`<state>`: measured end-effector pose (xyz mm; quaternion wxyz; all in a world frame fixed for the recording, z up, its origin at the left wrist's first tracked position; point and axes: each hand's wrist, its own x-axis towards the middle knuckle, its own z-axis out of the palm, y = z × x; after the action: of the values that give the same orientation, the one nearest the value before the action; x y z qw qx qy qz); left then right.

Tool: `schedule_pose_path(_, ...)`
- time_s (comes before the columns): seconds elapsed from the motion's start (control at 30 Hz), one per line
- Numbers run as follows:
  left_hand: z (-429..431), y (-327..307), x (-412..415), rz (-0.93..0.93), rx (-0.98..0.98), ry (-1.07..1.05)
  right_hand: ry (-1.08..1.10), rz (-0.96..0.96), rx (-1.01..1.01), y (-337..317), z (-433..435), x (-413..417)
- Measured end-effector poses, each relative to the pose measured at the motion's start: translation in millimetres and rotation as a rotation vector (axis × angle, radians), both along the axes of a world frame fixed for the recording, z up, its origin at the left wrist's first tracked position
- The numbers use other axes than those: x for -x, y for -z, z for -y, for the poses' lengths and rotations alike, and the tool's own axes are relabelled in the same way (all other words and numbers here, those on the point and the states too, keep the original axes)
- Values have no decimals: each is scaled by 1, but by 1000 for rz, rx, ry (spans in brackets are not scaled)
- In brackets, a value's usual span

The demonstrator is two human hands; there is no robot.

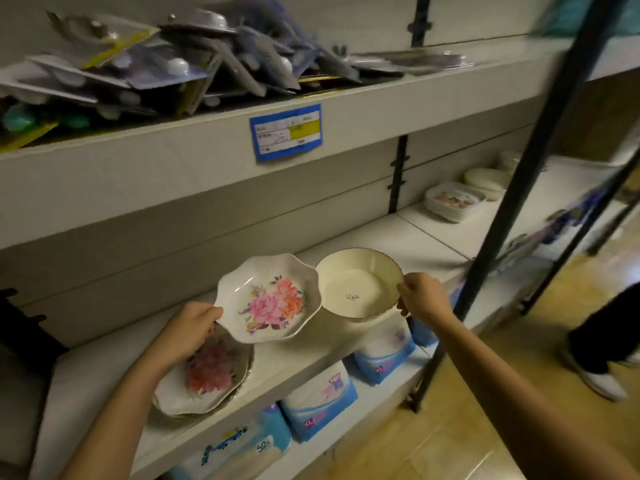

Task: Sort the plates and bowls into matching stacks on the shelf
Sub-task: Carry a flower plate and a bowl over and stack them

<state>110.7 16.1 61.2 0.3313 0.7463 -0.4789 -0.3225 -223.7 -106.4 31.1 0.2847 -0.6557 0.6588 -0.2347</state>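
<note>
My left hand (192,329) grips the left rim of a scalloped white plate with pink and orange flowers (268,299), held tilted above the shelf. Under it, on the white shelf (398,237), sits a short stack of matching flowered plates (207,375). My right hand (420,294) pinches the right rim of a plain cream bowl with a dark edge (358,285), held tilted above the shelf's front, its rim close to the flowered plate. Further right on the shelf stand a stack of rectangular patterned dishes (452,200) and plain white bowls (485,181).
The shelf above holds a heap of packaged goods (194,67) and carries a blue price tag (286,131). Blue and white packs (318,400) fill the shelf below. A black upright post (512,188) stands to the right. A person's leg and shoe (602,355) are on the wooden floor.
</note>
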Motion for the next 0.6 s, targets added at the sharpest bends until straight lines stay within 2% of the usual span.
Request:
schedule_pose_path(0.2, 47, -6, 92, -74, -16, 152, 128, 18, 27, -11, -16, 114)
schedule_pose_path(0.6, 126, 8, 305, -40, -20, 321, 323, -54, 47, -15, 8, 335)
